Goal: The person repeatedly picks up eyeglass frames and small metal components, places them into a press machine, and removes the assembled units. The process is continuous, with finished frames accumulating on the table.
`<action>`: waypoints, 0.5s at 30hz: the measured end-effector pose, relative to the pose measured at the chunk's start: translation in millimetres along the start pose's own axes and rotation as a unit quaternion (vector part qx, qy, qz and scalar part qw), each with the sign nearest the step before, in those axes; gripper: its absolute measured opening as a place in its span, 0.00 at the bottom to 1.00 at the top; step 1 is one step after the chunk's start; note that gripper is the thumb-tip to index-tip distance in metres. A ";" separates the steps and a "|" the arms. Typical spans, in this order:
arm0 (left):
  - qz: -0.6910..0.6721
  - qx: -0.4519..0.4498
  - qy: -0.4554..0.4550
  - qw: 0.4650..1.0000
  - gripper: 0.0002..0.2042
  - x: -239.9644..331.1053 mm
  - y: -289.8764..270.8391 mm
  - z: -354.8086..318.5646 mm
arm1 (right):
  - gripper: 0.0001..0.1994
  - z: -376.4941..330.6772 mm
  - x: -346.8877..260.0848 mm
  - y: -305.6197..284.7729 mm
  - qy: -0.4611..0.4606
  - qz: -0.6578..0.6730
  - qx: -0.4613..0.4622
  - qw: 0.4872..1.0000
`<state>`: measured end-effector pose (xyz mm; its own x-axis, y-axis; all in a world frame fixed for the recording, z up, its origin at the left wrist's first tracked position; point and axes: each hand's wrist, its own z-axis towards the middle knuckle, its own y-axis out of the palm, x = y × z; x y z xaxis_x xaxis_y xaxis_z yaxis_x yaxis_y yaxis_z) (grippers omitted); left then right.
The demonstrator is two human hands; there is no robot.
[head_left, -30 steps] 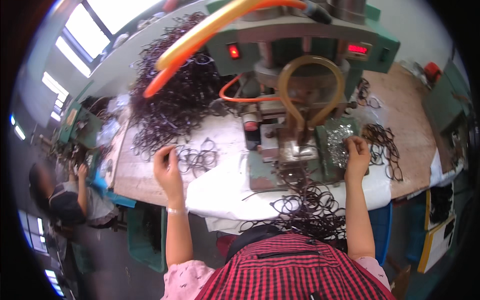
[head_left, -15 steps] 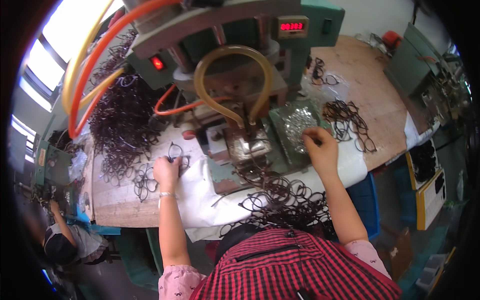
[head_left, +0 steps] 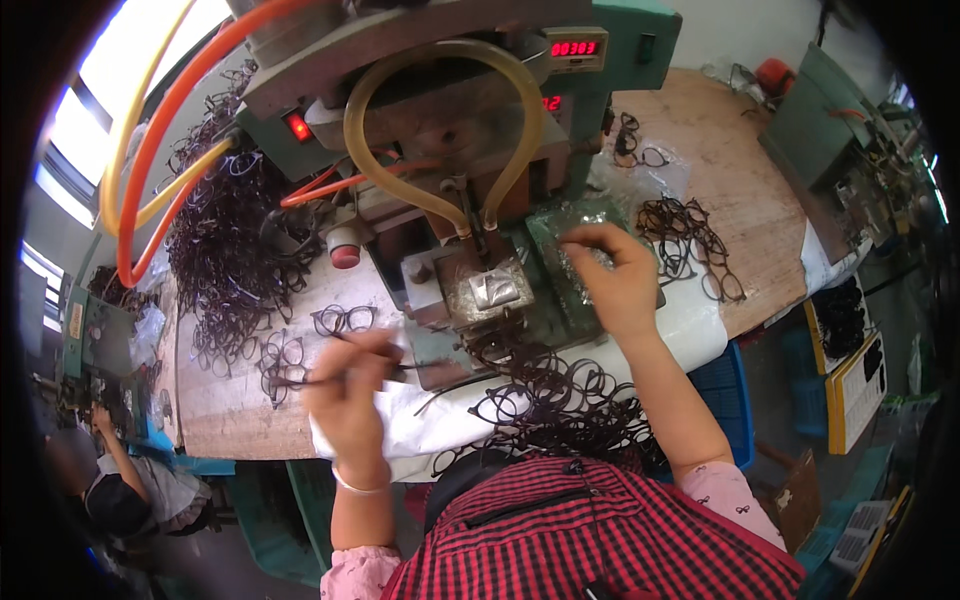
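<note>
My left hand (head_left: 352,395) is blurred above the table's left part, its fingers closed on a thin dark piece (head_left: 300,382) that sticks out past both sides. The blur hides its exact kind. A dark eyeglass frame (head_left: 344,320) lies on the table just beyond this hand. My right hand (head_left: 622,280) is over a green tray (head_left: 545,235) of small shiny metal bits, thumb and forefinger curled toward each other; anything between the tips is too small to make out. Between my hands stands the press's metal fixture (head_left: 490,292), and a pile of dark eyeglass frames (head_left: 560,405) lies in front of it.
The green press (head_left: 630,50) with red displays rises ahead, a yellowish hose (head_left: 355,110) looping down its front. A tall heap of dark frames (head_left: 235,220) stands left, more frames (head_left: 690,235) right. A blue crate (head_left: 725,400) is below the right edge. Another person (head_left: 125,490) sits far left.
My left hand has come back toward me from the eyeglass frame on the table and now holds a thin dark piece. My right hand has shifted slightly left over the metal bits. The view has tilted.
</note>
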<state>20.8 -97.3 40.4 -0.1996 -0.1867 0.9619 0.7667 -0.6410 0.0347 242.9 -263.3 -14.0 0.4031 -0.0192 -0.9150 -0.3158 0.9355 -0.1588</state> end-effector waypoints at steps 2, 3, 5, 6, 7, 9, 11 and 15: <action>0.145 -0.308 0.120 0.933 0.05 -24.8 11.7 -14.9 | 0.06 1.6 -28.5 24.9 -0.058 0.030 -0.059 0.996; 0.084 -0.429 -0.006 0.899 0.07 -8.6 31.3 -16.0 | 0.05 -3.2 -40.5 37.1 -0.062 0.014 -0.058 0.996; 0.041 -0.369 -0.090 0.924 0.07 -25.5 30.6 -29.3 | 0.08 -18.8 -33.9 53.3 -0.067 0.061 -0.052 0.995; 0.010 -0.310 -0.151 0.939 0.07 -25.4 25.0 -27.8 | 0.11 -26.0 -31.7 56.8 -0.047 0.090 -0.051 0.993; -0.101 -0.192 -0.161 0.963 0.07 -25.9 20.8 -20.7 | 0.12 -26.9 -30.4 60.1 -0.029 0.119 -0.040 0.992; -0.010 -0.080 0.001 0.997 0.09 -12.3 9.6 2.2 | 0.16 -26.0 -30.3 63.5 0.003 0.174 -0.030 0.984; -0.045 -0.028 0.136 0.989 0.10 9.2 7.3 18.3 | 0.18 -28.3 -35.6 64.6 0.038 0.218 -0.032 0.975; 0.039 0.032 0.253 0.966 0.11 27.1 20.9 48.1 | 0.20 -36.4 -30.3 75.9 0.085 0.289 -0.020 0.953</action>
<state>60.8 -80.0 80.2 -0.3993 -0.5834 0.7073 0.8248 -0.5654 -0.0007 175.5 -204.6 -11.8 0.0087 0.4357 -0.9001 -0.4772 0.7928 0.3791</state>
